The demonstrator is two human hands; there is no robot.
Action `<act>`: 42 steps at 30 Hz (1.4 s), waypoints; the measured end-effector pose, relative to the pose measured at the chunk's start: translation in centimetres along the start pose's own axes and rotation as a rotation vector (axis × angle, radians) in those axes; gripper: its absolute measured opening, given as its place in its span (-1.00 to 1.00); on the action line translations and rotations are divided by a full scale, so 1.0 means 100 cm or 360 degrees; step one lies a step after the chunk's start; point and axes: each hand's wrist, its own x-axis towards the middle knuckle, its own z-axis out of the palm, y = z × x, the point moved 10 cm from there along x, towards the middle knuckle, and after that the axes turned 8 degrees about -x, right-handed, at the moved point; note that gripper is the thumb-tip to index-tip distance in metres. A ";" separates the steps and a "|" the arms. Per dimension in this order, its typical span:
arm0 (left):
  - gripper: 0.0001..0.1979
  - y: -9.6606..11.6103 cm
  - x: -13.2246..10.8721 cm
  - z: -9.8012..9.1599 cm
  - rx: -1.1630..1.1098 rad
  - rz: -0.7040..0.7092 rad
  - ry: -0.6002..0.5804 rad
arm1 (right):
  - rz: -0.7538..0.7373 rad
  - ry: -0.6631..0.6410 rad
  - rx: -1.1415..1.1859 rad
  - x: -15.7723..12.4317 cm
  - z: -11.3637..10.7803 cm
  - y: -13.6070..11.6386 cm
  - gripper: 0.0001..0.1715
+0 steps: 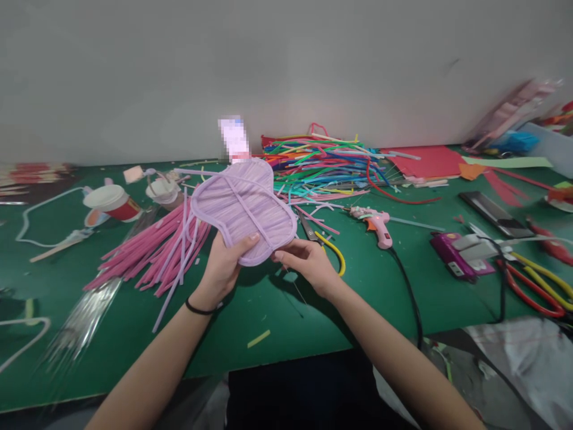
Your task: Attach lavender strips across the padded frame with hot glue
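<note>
A lilac, lobed panel made of pipe cleaners (264, 218), with a thick rim and strips across its face, is held up over the table. My left hand (226, 266) grips its lower left edge, thumb on the front and fingers behind. At the lower right rim, my right hand (308, 263) pinches the edge between thumb and fingers; the other fingertips are partly hidden. A thin wire or thread hangs below the right fingers. Behind the panel lie scissors with yellow handles (333, 251). Pink pipe cleaners (147, 251) are bundled to the left, a few lilac ones over them.
On the green table (233, 334) a pink glue gun (373, 221) lies right, its black cord running to the front edge. A purple power strip (456, 257) and red-and-yellow-handled tools (537, 286) are farther right. Paper cups (114, 202) stand left; multicoloured pipe cleaners (326, 158) lie behind.
</note>
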 end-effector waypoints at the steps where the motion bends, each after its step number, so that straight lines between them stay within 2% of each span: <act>1: -0.36 -0.001 -0.001 0.000 0.0004 0.0004 0.0000 | 0.0003 0.0009 0.0010 0.000 -0.001 0.001 -0.65; 12: -0.35 -0.001 -0.004 0.002 0.0028 -0.0002 0.0015 | 0.0003 0.0065 0.0017 0.000 -0.002 0.003 -0.63; 19: -0.41 -0.001 -0.004 0.000 0.0073 0.0007 0.0011 | 0.0129 -0.0027 0.0158 0.000 0.004 0.013 -0.59; 23: -0.41 -0.003 -0.003 -0.001 0.0042 -0.0006 0.0011 | 0.0073 -0.0114 0.0159 -0.002 0.009 0.009 -0.58; 30: -0.38 -0.002 -0.005 0.002 0.0064 -0.0019 0.0015 | 0.0014 -0.0022 0.0059 -0.001 0.001 0.005 -0.64; 42: -0.35 -0.001 -0.009 0.004 0.0072 0.0067 0.0013 | -0.0022 0.0046 0.0207 0.000 0.001 0.003 -0.67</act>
